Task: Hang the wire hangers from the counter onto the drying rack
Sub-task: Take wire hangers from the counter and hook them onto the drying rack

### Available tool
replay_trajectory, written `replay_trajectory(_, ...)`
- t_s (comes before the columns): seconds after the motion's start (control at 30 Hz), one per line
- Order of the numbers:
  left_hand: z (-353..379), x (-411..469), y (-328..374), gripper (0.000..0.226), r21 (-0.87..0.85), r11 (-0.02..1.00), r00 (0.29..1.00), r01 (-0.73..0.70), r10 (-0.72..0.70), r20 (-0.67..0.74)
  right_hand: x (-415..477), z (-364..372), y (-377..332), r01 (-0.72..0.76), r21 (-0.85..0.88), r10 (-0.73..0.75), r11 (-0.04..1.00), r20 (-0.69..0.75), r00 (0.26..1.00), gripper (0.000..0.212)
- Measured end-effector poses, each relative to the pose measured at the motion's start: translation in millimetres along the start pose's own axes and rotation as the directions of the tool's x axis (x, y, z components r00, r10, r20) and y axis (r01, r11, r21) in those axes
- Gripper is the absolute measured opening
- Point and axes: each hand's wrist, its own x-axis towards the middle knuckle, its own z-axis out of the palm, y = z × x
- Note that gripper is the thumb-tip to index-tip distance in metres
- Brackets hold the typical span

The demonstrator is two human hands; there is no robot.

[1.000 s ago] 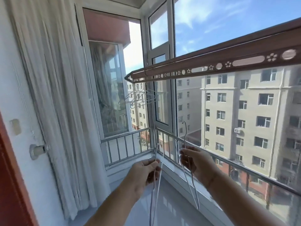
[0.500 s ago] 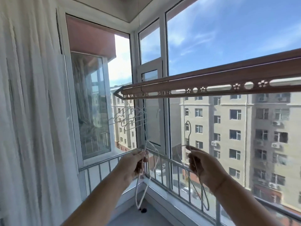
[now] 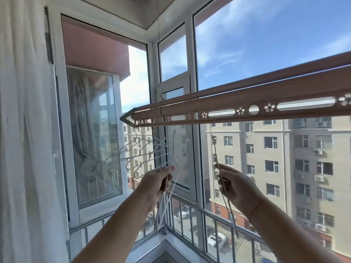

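Currently, in the head view, the left hand (image 3: 153, 184) is gripping a white hanger (image 3: 161, 207) at lower centre of the frame, with its fingers curled round the wire. The hook of this hanger is pointing upward and is sitting just below the drying rack (image 3: 247, 103), not touching it. The lower part of the wire is hanging down below the hand.

The right hand (image 3: 235, 185) is holding a grey hanger (image 3: 230, 211) right of centre, pinching the wire between thumb and fingers. This hanger is standing nearly upright and edge-on, and its top end is sitting below the rack, apart from it.

The rack is running from centre left to the right edge of the frame as a brown bar with cut-out holes. Several hung hangers (image 3: 141, 151) are dangling from its left end, just left of the white hanger.

A white curtain (image 3: 24, 130) is covering the left side. A metal railing (image 3: 190, 205) is running along the windows at the bottom.
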Motion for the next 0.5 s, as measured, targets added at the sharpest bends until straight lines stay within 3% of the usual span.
replay_trajectory(0.23,-6,80,8,0.020,-0.016,0.998,0.996,-0.061,0.062,0.057,78,33,-6,0.058,-0.032,-0.057,0.998,0.037,0.998,0.032)
replay_trajectory(0.5,-6,136,8,0.022,-0.027,0.994,0.971,-0.102,0.105,0.216,120,62,-19,0.174,-0.058,-0.173,0.983,0.013,0.985,0.032)
